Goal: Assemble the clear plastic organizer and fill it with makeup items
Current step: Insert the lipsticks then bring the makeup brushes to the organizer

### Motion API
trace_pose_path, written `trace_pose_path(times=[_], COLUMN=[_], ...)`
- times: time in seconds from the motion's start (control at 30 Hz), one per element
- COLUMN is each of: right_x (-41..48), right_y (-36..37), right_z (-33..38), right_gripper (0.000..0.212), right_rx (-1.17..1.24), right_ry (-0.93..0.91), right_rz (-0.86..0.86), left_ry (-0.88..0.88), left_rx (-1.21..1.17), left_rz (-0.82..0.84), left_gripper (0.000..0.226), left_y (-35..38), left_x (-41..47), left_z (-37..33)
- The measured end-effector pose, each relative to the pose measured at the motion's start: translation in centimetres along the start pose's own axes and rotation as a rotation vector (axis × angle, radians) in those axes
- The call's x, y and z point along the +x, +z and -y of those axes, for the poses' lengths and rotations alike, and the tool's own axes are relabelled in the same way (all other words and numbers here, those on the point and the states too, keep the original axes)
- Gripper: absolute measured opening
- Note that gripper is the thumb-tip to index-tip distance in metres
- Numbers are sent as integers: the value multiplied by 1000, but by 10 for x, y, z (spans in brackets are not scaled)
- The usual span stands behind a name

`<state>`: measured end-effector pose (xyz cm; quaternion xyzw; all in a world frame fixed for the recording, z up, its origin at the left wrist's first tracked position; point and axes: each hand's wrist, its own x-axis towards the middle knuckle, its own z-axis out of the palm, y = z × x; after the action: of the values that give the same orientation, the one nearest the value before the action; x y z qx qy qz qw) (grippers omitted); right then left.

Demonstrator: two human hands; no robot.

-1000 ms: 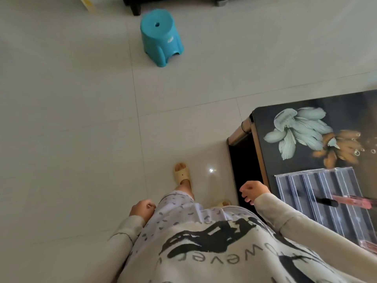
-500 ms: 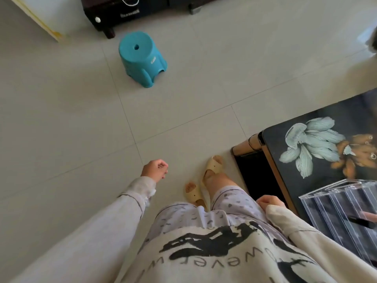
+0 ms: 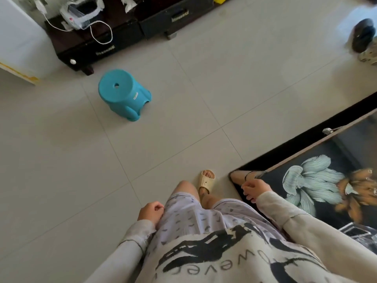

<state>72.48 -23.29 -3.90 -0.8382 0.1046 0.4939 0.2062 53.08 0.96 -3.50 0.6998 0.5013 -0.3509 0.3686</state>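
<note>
Left hand [image 3: 151, 212] and right hand [image 3: 256, 189] hang loosely curled, empty. The clear organizer [image 3: 356, 233] at near right seems light, slippery; grip its walls.

clear organizer [image 3: 359, 234] on dark table [image 3: 350, 148]

head cam | looks steeply down | floor [image 3: 61, 160] ahead | table [image 3: 306, 160] corner right
</note>
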Motion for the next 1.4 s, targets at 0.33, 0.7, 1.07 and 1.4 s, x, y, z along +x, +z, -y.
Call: trace_pose_path(times=[0.33,0.7,1.07,1.4], right_x=[41,65,85,154], right_y=[-61,-93,-129,-290], right_z=[64,81,78,50], right_gripper=[18,20,28,17], right_rx=[176,600,891,1018], right_ry=[33,361,584,496], right_rz=[-99,-184,-249,-321], left_ry=[106,397,522,480], left_rx=[153,427,635,897], left_rz=[27,104,262,250], left_gripper=[22,36,35,36], left_y=[-77,-165,-113,-53], left_x=[68,148,157,152], left_z=[-118,-379,-552,-652])
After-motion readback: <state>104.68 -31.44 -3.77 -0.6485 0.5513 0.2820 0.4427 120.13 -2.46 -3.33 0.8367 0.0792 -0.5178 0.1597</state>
